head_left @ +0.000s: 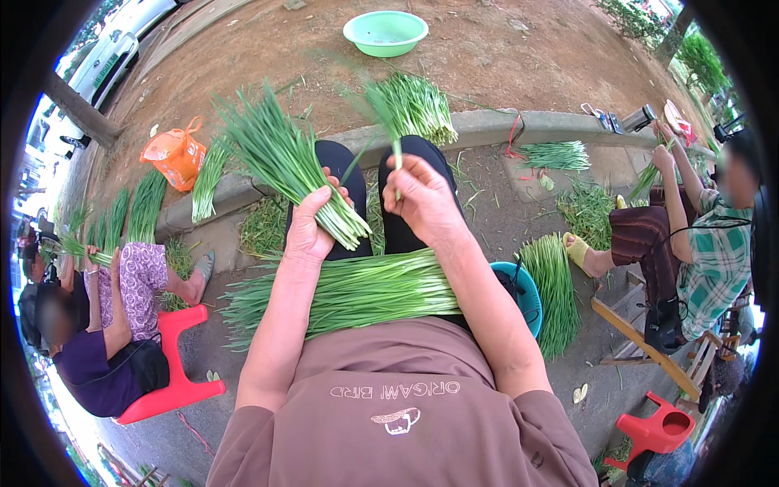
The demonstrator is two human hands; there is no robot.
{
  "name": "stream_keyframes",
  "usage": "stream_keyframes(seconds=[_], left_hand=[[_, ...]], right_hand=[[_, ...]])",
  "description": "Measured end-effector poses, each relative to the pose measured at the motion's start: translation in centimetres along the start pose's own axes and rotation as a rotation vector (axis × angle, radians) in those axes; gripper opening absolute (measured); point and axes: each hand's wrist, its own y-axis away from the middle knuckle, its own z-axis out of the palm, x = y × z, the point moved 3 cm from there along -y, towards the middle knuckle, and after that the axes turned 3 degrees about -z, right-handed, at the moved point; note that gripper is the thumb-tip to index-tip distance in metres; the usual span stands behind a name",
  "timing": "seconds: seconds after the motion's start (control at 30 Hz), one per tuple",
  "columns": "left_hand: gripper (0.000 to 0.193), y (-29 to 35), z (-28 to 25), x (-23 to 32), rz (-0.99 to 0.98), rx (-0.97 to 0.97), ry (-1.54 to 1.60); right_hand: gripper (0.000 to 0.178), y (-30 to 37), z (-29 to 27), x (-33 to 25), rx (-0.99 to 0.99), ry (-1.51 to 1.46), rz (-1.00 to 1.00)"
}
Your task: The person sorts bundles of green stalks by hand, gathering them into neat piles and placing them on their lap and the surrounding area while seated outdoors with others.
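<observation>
My left hand (315, 217) is closed round a thick bunch of garlic chives (276, 150), its green tips fanned to the upper left and its pale stem ends to the lower right. A few thin garlic chives (395, 154) are pinched upright in my right hand (426, 199), their tops blurred by motion. Both hands are above my knees, apart from each other. Across my lap lies a large heap of garlic chives (381, 288), stems toward the right. Beyond my knees, another pile of garlic chives (414, 105) rests at the kerb.
A pale green basin (385, 50) sits on bare soil ahead, past the kerb (487, 123). An orange bag (174, 154) stands at left. Beside my right hip are a blue basket (529, 304) and upright chives (553, 296). Seated people (105, 341) work at both sides; a red stool (656, 430) stands lower right.
</observation>
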Motion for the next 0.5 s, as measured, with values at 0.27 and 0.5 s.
stream_keyframes(seconds=[0.27, 0.5], left_hand=[[0.043, 0.0, 0.4, 0.1, 0.059, 0.047, -0.034], [0.035, 0.4, 1.6, -0.4, 0.145, 0.036, -0.310]], right_hand=[[0.015, -0.2, -0.4, 0.9, 0.056, 0.353, 0.084], [0.032, 0.2, 0.7, 1.3, -0.108, 0.855, 0.045]])
